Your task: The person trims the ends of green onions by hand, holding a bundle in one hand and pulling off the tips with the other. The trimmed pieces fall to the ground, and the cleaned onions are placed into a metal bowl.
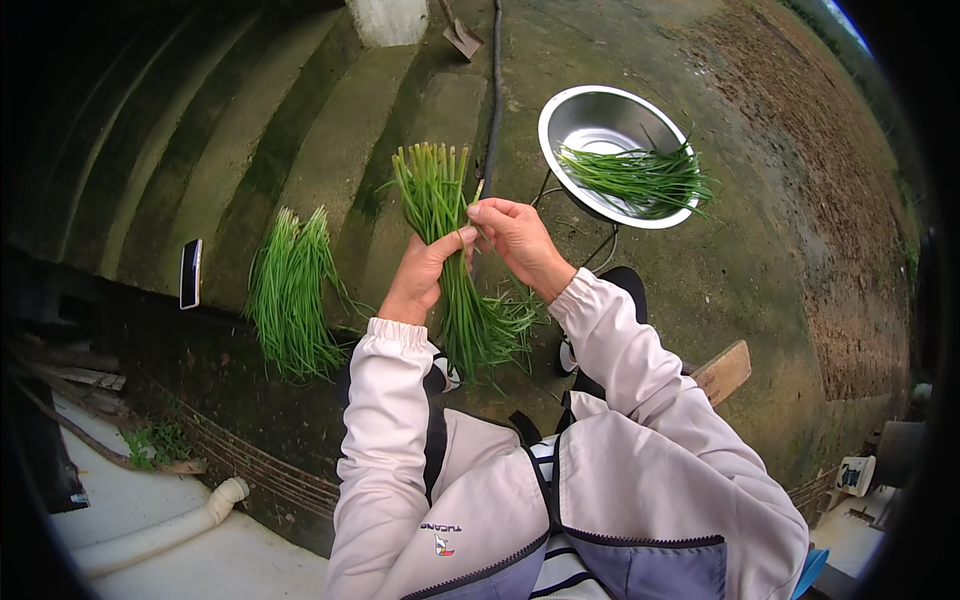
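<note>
My left hand [424, 274] is wrapped around a thick bunch of green chives [463, 300], its pale cut ends pointing up and its leaf tips hanging down. Pinched between the thumb and fingers of my right hand [519, 236] is a thin chive stalk [480, 189], just right of the bunch. Another pile of chives [292, 300] lies on the concrete step to the left. To the upper right, a shiny metal basin [592, 127] holds loose chives [637, 176], some draped over its rim.
A smartphone [191, 274] lies on the step at left. Beneath the basin is a thin metal stand [611, 251]. A black hose [495, 97] runs along the ground near a shovel [462, 39]. Beside my right arm is a wooden board [724, 371]. Mossy concrete steps [322, 142] rise at left.
</note>
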A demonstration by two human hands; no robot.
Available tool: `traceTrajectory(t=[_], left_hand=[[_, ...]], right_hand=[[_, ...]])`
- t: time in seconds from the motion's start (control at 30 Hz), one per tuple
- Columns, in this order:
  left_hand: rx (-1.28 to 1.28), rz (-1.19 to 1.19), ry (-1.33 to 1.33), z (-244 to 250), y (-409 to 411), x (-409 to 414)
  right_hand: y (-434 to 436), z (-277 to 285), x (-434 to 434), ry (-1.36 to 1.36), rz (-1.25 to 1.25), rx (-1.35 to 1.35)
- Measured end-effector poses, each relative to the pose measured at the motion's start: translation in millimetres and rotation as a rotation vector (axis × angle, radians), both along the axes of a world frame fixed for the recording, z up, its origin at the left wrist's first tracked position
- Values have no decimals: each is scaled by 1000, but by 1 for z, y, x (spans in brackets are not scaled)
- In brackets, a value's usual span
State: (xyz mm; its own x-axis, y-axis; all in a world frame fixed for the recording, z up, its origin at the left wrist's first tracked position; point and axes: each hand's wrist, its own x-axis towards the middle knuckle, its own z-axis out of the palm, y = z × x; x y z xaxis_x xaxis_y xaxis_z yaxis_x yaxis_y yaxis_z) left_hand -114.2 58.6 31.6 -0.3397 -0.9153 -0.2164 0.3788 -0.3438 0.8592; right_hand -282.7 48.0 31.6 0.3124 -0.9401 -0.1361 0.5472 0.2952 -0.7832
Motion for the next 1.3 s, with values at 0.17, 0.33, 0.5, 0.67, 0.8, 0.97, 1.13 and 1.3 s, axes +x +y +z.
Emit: traceTrajectory(t=[0.17, 0.33, 0.5, 0.67, 0.8, 0.97, 1.13, 1.3], left_hand=[[-2, 19, -12, -2, -1, 2], [7, 88, -27, 0, 1, 5], [-15, 81, -81, 0, 2, 6], [50, 29, -111, 4, 1, 8], [79, -5, -119, 6, 1, 11], [74, 10, -140, 6, 2, 13], [51, 72, -113, 6, 0, 13], [34, 87, -85, 1, 2, 8]], right_hand=[[-8, -12, -9, 133, 32, -26], [1, 3, -13, 280, 123, -41], [0, 1, -21, 302, 199, -62], [-5, 6, -35, 540, 126, -200], [-14, 1, -46, 763, -102, -361], [-37, -9, -69, 640, -296, -199], [-26, -14, -68, 81, -180, 110], [4, -8, -23, -87, 4, 224]])
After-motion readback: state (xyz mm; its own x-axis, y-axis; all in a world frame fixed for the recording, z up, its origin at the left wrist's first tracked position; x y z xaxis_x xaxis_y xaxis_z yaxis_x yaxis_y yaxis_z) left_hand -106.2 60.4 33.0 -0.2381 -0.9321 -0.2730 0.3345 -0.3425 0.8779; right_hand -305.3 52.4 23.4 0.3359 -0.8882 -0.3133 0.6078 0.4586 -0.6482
